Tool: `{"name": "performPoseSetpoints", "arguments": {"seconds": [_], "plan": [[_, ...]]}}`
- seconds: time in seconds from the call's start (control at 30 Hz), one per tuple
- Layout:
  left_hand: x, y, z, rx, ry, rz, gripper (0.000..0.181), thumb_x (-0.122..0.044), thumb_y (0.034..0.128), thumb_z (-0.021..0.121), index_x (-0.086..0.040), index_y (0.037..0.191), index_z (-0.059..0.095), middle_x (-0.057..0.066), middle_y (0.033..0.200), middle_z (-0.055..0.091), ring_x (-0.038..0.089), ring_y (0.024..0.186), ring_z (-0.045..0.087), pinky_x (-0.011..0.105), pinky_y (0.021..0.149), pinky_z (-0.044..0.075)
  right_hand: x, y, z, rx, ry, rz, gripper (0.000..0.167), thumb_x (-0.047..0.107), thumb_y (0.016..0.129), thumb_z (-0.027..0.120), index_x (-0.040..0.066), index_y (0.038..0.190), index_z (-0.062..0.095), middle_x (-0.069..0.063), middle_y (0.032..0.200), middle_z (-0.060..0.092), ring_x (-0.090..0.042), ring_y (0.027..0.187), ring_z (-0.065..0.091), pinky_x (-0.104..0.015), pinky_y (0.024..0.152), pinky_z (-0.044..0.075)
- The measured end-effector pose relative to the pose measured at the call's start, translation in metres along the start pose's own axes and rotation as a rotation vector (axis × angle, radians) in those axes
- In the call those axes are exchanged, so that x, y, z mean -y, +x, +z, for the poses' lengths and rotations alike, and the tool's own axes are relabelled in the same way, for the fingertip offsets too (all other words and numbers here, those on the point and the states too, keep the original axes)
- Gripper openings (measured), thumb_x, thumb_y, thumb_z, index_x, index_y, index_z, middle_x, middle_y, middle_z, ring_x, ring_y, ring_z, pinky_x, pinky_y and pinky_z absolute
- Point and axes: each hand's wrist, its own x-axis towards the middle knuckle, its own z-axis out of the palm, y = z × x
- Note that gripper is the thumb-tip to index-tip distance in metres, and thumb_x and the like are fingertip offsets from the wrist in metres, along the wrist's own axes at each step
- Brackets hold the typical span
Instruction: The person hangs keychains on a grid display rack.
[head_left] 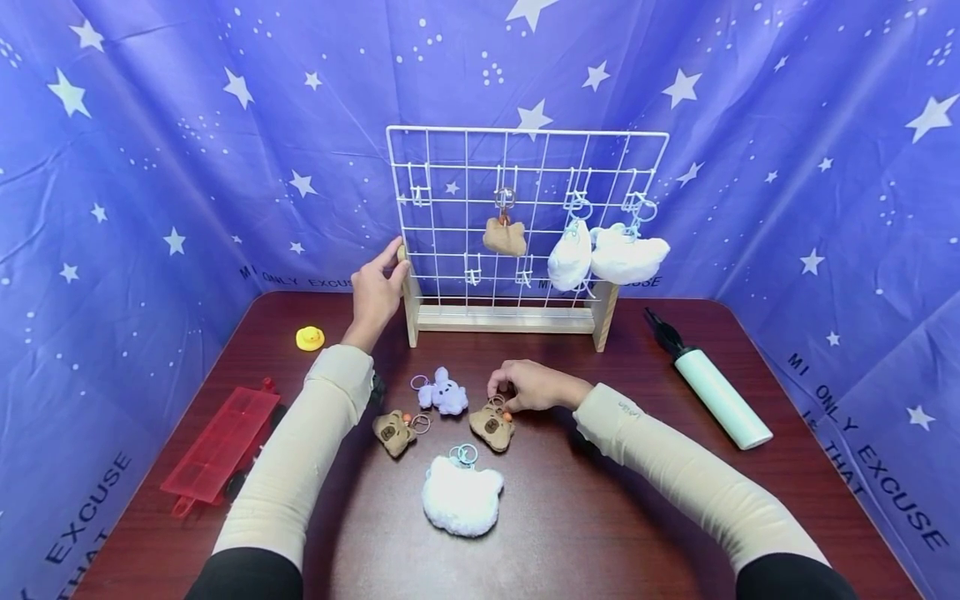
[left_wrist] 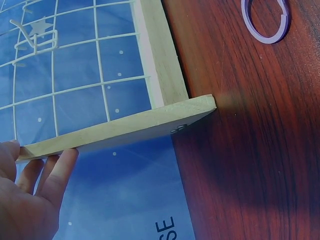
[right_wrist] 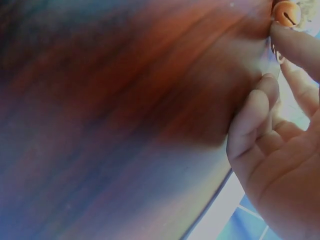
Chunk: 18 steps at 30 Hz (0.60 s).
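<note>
My left hand (head_left: 377, 287) grips the wooden side post (left_wrist: 115, 120) of a white wire grid rack (head_left: 450, 229), thumb on one side and fingers on the other. My right hand (head_left: 536, 385) pinches the metal ring of a brown plush keychain (head_left: 492, 428) on the table; its orange bell (right_wrist: 287, 14) shows beside the fingertips in the right wrist view. Near it lie another brown plush keychain (head_left: 394, 433), a purple plush keychain (head_left: 444, 393) and a fluffy white plush keychain (head_left: 462, 496). On the rack's hooks hang a brown plush (head_left: 505, 237) and two white ones (head_left: 570, 255).
Left on the dark red table (head_left: 585, 533) are a yellow rubber duck (head_left: 310, 338) and a red toy trailer (head_left: 225, 442). A pale green hand pump (head_left: 722, 398) with a black nozzle lies to the right. Blue star-patterned curtain (head_left: 315, 108) surrounds the table.
</note>
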Motion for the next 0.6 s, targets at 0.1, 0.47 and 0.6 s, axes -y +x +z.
{"name": "performPoseSetpoints", "arguments": {"seconds": [0.1, 0.47, 0.6], "plan": [[0.001, -0.0001, 0.0007, -0.002, -0.001, 0.0, 0.043, -0.026, 0.0961, 0.072, -0.031, 0.138, 0.065, 0.005, 0.117, 0.076, 0.033, 0.103, 0.073, 0.045, 0.099, 0.054, 0.0005, 0.0004, 0.0007, 0.0, 0.019, 0.021, 0.022, 0.011, 0.078, 0.082, 0.018, 0.088, 0.064, 0.005, 0.086, 0.059, -0.008, 0.083, 0.054, -0.024, 0.078, 0.046], [0.0015, 0.0004, -0.0001, 0.01, 0.003, 0.002, 0.043, -0.026, 0.0966, 0.071, -0.03, 0.139, 0.065, 0.004, 0.117, 0.076, 0.034, 0.111, 0.071, 0.048, 0.103, 0.049, -0.0059, -0.0017, -0.0028, 0.032, 0.127, 0.068, 0.019, 0.012, 0.082, 0.082, 0.018, 0.084, 0.063, 0.012, 0.073, 0.065, 0.001, 0.069, 0.057, -0.02, 0.07, 0.048], [0.0018, 0.0005, -0.0001, 0.014, 0.004, 0.011, 0.043, -0.026, 0.0967, 0.071, -0.029, 0.139, 0.064, 0.004, 0.118, 0.076, 0.034, 0.115, 0.069, 0.05, 0.105, 0.046, -0.0082, -0.0049, -0.0052, 0.008, 0.179, 0.073, 0.018, 0.013, 0.083, 0.083, 0.015, 0.092, 0.068, 0.012, 0.071, 0.067, 0.001, 0.067, 0.058, -0.02, 0.071, 0.048]]}}
